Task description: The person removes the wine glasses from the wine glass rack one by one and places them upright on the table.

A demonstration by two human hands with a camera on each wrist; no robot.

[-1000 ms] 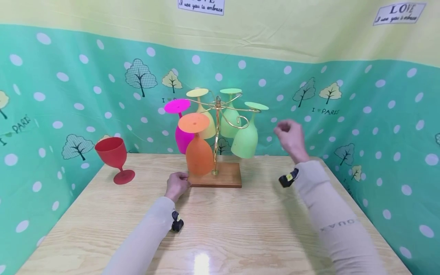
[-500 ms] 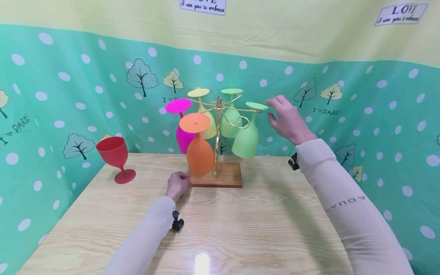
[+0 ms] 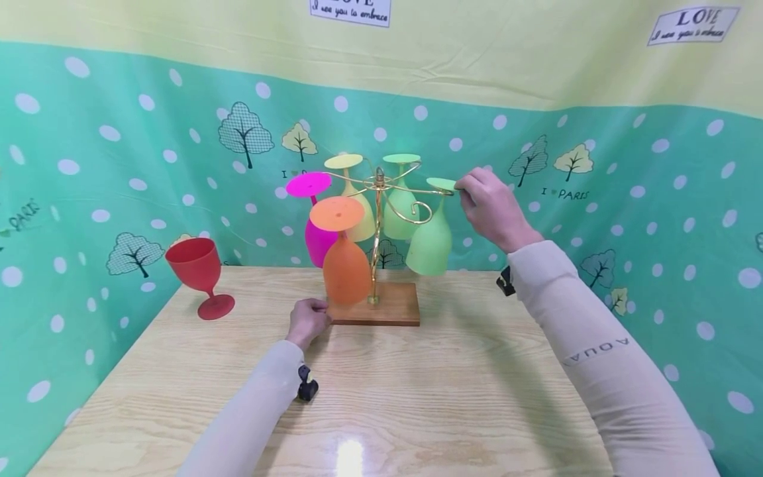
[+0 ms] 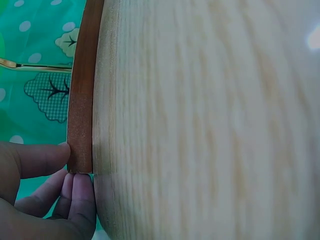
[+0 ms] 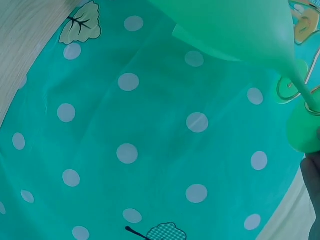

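My right hand (image 3: 496, 209) pinches the foot of a light green goblet (image 3: 430, 246), which hangs upside down from a gold wire arm on the right of a glass rack. In the right wrist view the goblet's foot (image 5: 302, 131) meets the fingertips at the right edge, and its bowl fills the top. My left hand (image 3: 308, 321) grips the front left corner of the rack's wooden base (image 3: 396, 306). The left wrist view has the thumb and fingers around the end of that base (image 4: 82, 110).
Also upside down on the rack are an orange goblet (image 3: 347, 271), a magenta goblet (image 3: 316, 232), a yellow goblet (image 3: 361, 222) and another green goblet (image 3: 399, 215). A red goblet (image 3: 203, 264) stands upright at the table's left. Behind hangs a dotted teal curtain (image 3: 465, 126).
My right hand rose and moved left to the green goblet, and its fingers closed on the foot. That goblet has shifted slightly right. The left hand stays on the base.
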